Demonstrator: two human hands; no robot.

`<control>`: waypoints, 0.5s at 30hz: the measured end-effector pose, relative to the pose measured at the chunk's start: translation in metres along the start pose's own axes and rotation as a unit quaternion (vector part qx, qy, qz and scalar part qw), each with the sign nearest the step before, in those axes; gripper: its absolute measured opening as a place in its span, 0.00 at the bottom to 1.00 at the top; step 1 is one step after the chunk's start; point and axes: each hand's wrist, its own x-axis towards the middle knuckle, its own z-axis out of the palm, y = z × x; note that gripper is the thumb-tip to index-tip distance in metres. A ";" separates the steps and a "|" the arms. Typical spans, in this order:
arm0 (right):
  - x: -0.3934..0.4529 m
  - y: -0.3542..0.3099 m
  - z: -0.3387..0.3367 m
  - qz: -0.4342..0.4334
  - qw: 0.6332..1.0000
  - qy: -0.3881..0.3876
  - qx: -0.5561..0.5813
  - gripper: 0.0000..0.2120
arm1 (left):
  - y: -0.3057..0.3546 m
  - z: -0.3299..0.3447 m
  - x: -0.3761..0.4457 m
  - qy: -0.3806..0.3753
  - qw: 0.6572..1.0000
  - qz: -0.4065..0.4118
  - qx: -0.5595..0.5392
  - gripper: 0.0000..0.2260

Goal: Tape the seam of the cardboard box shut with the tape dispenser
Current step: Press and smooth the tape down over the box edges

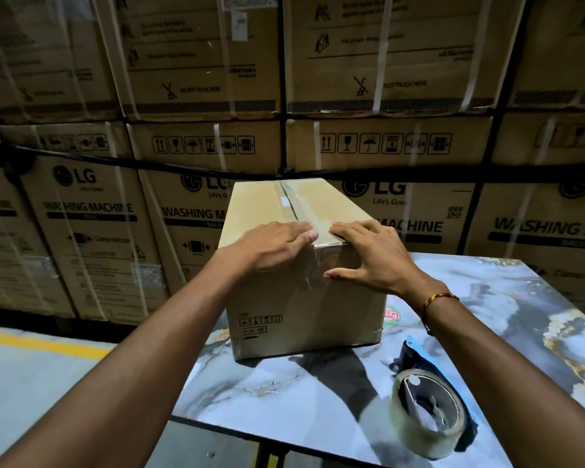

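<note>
A brown cardboard box (304,309) stands on the marbled table (318,400). Clear tape (293,207) runs along its top seam and folds down over the near face. My left hand (277,246) lies flat on the near top edge, left of the seam, fingers together. On the other side of the seam my right hand (368,255) rests on the top, its thumb pressing the front face by the crinkled tape end. The tape dispenser (426,407), blue-handled with a clear roll, lies on the table at the right, apart from both hands.
A wall of large strapped washing-machine cartons (196,96) stands close behind the table. A grey floor with a yellow line (41,342) is at the lower left. A round sticker (394,314) lies on the table beside the box.
</note>
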 end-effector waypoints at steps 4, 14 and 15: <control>0.000 0.003 0.000 -0.006 1.000 -0.008 -0.001 0.43 | 0.004 -0.005 0.012 -0.025 0.999 -0.043 -0.020 0.28; 0.003 0.003 -0.002 -0.006 1.000 -0.021 -0.003 0.37 | 0.006 -0.007 0.046 -0.114 0.991 -0.063 -0.009 0.29; 0.002 0.003 -0.003 -0.004 1.000 -0.020 0.002 0.37 | 0.007 -0.003 0.047 -0.096 0.993 -0.067 0.000 0.30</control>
